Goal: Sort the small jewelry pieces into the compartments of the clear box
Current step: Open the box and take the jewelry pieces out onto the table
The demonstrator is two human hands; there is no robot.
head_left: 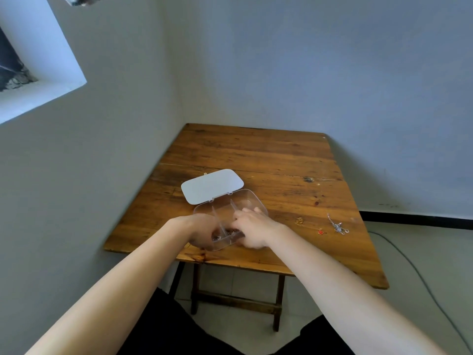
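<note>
The clear box (249, 198) stands open on the wooden table (256, 152), its white lid (212, 185) folded back flat behind it. Dividers split it into compartments; small jewelry pieces (229, 233) lie in the near ones. My left hand (202, 231) grips the box's near left corner. My right hand (252, 228) rests over the right part of the box, fingers curled down inside it; whether they pinch anything is hidden. On the table to the right lie a small gold piece (299, 221), a red charm (320, 231) on a thin chain, and a silver chain (337, 225).
The table stands in a room corner, with walls close at the left and back. A tiny gold piece (205, 173) lies behind the lid. A cable (419, 275) runs across the floor at the right. A window recess (38, 67) is at the upper left.
</note>
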